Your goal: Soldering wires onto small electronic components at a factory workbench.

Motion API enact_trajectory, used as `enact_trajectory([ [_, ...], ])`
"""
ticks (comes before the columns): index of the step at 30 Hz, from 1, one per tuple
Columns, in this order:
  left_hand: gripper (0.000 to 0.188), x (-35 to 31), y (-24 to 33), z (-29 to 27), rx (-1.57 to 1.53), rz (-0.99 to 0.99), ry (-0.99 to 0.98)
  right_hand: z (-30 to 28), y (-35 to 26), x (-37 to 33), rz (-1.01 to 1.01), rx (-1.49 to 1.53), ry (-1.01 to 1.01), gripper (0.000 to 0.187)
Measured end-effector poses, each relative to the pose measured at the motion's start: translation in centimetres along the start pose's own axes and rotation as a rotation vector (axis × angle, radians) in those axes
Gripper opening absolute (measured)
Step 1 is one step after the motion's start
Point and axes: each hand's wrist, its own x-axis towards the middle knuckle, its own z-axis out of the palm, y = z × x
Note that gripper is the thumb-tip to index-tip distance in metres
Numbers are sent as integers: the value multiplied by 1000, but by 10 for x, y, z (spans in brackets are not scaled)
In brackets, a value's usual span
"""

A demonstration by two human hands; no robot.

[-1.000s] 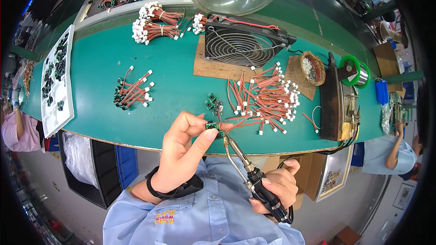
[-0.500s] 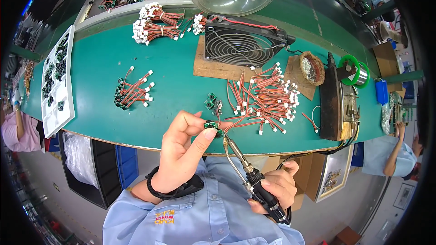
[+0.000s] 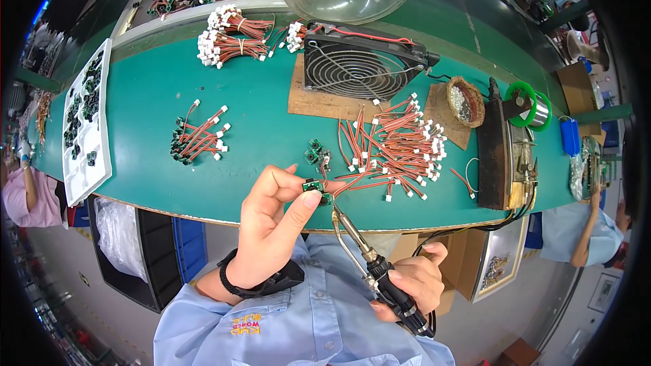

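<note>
Between the thumb and fingers of my left hand is a small green circuit board. My right hand is wrapped round the black handle of a soldering iron, which has a thin metal tube along its side. The iron's tip is at the board's lower right edge; whether it touches cannot be made out. Red-brown wires run from near the board toward a pile of wires with white connectors. Just beyond my left fingertips lie more small green boards.
Wired boards lie left of centre; a white tray of dark parts is farther left. Behind the wires stands a black fan. To the right are a round dish, an iron stand and a green solder spool.
Both hands have hardly moved. The board and the iron's tip have shifted very slightly left; my grips are the same.
</note>
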Motion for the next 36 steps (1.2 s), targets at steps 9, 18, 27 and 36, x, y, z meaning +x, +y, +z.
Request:
enact_trajectory([
  [9, 14, -5, -1, 2, -242, -123, 116, 3, 39, 0, 426, 35, 567, 46],
  [18, 15, -4, 2, 1, -57, -24, 133, -6, 83, 16, 480, -288, 543, 49],
  [27, 13, -1, 2, 3, -169, -58, 110, 8, 50, -5, 451, -109, 604, 44],
  [36, 13, 0, -4, 4, -189, -12, 87, 6, 8, -1, -41, 78, 71, 42],
])
